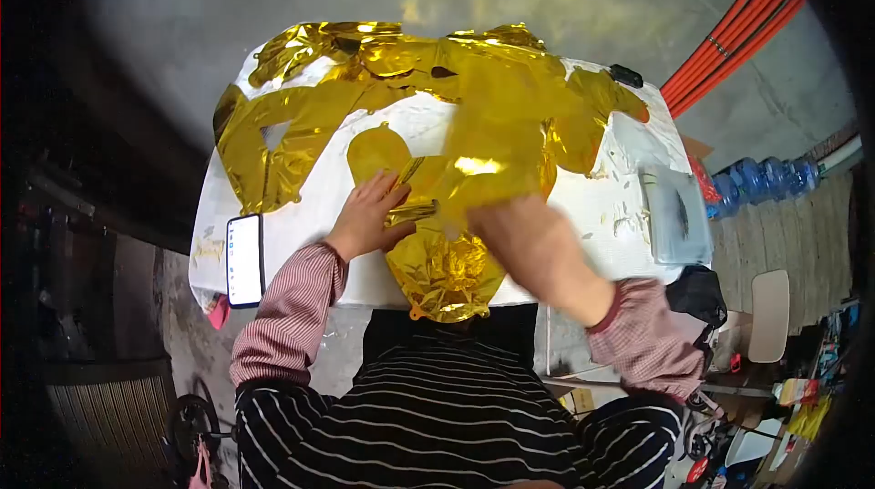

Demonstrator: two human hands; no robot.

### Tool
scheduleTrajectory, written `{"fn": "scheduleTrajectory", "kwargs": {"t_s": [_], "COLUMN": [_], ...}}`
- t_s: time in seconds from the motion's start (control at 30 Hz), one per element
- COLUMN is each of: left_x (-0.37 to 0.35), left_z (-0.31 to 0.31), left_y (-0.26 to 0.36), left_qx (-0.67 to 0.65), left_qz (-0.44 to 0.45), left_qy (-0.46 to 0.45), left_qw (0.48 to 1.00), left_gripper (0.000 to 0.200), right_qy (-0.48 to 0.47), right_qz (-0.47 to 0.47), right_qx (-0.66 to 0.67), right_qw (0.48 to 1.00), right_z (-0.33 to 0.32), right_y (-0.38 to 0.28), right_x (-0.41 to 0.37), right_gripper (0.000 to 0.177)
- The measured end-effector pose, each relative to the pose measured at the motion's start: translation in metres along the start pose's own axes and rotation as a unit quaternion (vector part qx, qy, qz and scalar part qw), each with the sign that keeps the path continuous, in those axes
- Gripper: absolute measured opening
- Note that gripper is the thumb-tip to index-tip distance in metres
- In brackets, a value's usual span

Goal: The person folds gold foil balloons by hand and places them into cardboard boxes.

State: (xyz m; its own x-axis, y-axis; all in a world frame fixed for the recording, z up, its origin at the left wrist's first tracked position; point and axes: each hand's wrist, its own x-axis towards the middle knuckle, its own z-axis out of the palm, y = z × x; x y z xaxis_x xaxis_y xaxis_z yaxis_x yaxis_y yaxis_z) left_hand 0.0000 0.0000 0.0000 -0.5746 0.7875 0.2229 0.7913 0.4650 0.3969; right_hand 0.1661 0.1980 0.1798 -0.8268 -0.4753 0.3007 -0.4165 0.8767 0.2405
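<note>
Gold foil sheets lie spread over the white table. My left hand rests with its fingers apart on the left edge of a crinkled gold foil piece near the table's front edge. Blurred by motion, my right hand is over the same foil on its right side, and its fingers cannot be made out. A smeared gold sheet stretches up from beside my right hand. Behind my left hand lies a rounded gold piece. Farther left is a large gold piece with a triangular opening.
A phone with a lit screen lies at the white table's left side. At the right are a clear plastic box and a small black object. Water bottles and orange pipes are beyond the table's right edge.
</note>
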Motion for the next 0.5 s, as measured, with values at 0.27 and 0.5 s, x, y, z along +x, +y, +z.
{"fn": "scheduleTrajectory", "kwargs": {"t_s": [0.27, 0.5], "left_x": [-0.033, -0.019], "left_z": [-0.024, -0.029], "left_y": [-0.032, -0.033], "left_qx": [0.040, -0.048], "left_qz": [-0.005, 0.010], "left_qy": [-0.036, 0.046], "left_qw": [0.999, 0.998], "left_gripper": [0.059, 0.029], "right_qy": [0.030, 0.006], "right_qz": [-0.011, 0.026], "right_qx": [0.125, 0.123], "right_qw": [0.992, 0.992], "right_z": [0.077, 0.064], "right_y": [-0.110, -0.109], "right_x": [-0.020, -0.036], "right_gripper": [0.029, 0.030]}}
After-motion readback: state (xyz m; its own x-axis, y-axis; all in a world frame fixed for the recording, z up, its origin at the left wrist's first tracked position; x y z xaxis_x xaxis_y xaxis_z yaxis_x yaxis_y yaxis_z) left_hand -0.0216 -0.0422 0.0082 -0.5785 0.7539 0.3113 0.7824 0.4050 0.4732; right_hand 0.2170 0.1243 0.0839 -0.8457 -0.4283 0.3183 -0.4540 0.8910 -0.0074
